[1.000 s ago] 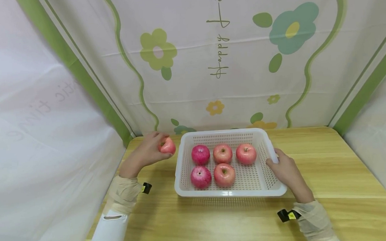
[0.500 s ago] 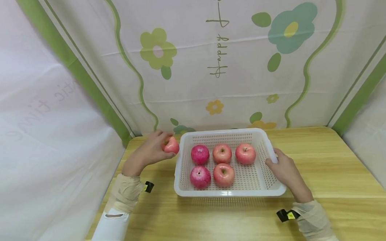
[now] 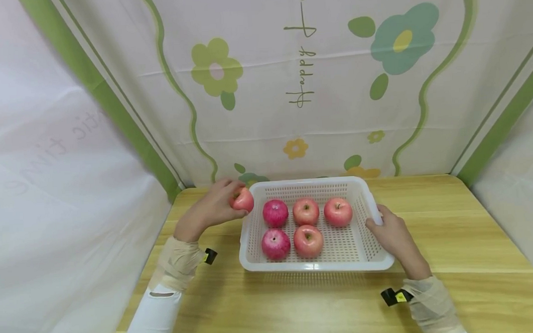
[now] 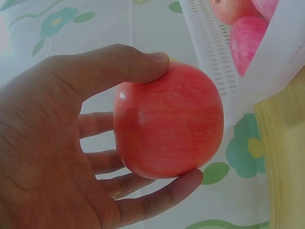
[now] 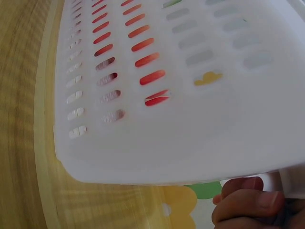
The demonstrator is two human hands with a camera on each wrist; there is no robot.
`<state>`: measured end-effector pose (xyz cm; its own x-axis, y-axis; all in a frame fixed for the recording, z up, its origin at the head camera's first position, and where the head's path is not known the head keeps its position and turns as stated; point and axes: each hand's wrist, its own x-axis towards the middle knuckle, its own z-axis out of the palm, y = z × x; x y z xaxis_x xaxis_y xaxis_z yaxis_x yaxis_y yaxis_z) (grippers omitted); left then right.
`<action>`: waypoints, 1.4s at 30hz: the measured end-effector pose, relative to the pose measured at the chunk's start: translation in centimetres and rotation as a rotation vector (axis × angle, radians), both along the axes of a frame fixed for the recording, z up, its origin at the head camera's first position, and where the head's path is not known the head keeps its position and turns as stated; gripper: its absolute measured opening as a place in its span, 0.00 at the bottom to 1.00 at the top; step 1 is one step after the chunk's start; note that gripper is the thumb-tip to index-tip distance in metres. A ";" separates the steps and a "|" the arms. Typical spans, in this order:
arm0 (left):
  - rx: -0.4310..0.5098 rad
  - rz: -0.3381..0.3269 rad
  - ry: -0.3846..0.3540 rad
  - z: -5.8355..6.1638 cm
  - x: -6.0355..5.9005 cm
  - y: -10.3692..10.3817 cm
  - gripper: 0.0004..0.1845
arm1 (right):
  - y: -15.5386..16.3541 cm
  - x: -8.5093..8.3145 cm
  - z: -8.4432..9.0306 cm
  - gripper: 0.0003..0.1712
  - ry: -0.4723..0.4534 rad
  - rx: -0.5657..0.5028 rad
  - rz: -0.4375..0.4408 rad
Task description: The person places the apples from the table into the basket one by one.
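Note:
My left hand (image 3: pixel 216 204) grips a red apple (image 3: pixel 243 200) at the left rim of a white plastic basket (image 3: pixel 314 267). In the left wrist view the thumb lies over one side of this apple (image 4: pixel 169 121) and the fingers curl round the other. Inside the basket sit several apples: two deep-pink ones on the left, a paler one (image 3: pixel 308 241) in the front row, and a red one (image 3: pixel 338 212) at the right. My right hand (image 3: pixel 394 232) holds the basket's right rim, thumb on top; in the right wrist view its curled fingers (image 5: pixel 248 202) show under the rim.
The basket stands on a wooden table (image 3: pixel 274 312). A white curtain with printed flowers (image 3: pixel 295 148) hangs right behind the table's back edge, and another white sheet (image 3: pixel 60 197) hangs along the left. Small black cameras are strapped to both wrists.
My left hand has moved right with the apple, from beside the basket to its left rim. The right hand keeps its hold; the basket stays nearly in place.

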<state>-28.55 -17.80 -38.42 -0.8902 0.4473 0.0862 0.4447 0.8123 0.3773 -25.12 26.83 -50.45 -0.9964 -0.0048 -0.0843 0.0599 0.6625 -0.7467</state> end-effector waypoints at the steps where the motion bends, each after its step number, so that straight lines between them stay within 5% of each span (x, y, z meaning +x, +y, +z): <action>1: 0.000 -0.003 0.002 0.0 0.0 0.1 0.36 | 0.0 0.0 0.0 0.41 0.001 -0.002 0.000; 42: -0.031 -0.052 -0.042 -0.7 -0.4 3.2 0.40 | 0.2 0.0 -0.4 0.41 0.021 -0.005 0.013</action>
